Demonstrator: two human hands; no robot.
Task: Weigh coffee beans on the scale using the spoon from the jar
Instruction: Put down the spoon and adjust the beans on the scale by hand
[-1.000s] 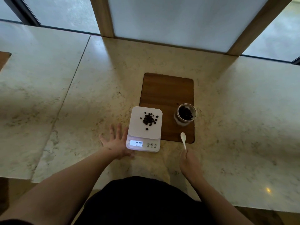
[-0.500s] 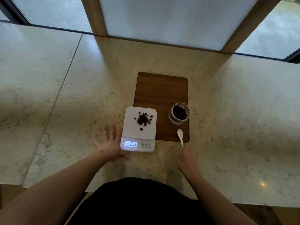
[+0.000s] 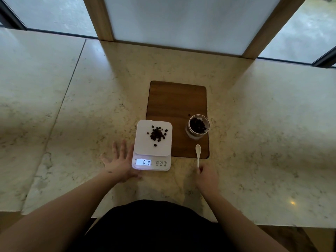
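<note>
White scale (image 3: 152,146) on marble counter (image 3: 254,124), display 019, coffee beans (image 3: 157,134) piled on top. Jar (image 3: 197,126) on wooden board (image 3: 176,106). Left hand (image 3: 120,163) flat, fingers spread, beside scale. Right hand (image 3: 206,176) grips spoon (image 3: 198,153) handle.

The lit display (image 3: 143,162) at the front left corner of the scale (image 3: 152,145) shows the digits 019. To its right, three round buttons (image 3: 161,162) stand; the middle one reads M, the right one T. The small print under them is too small to read.
</note>
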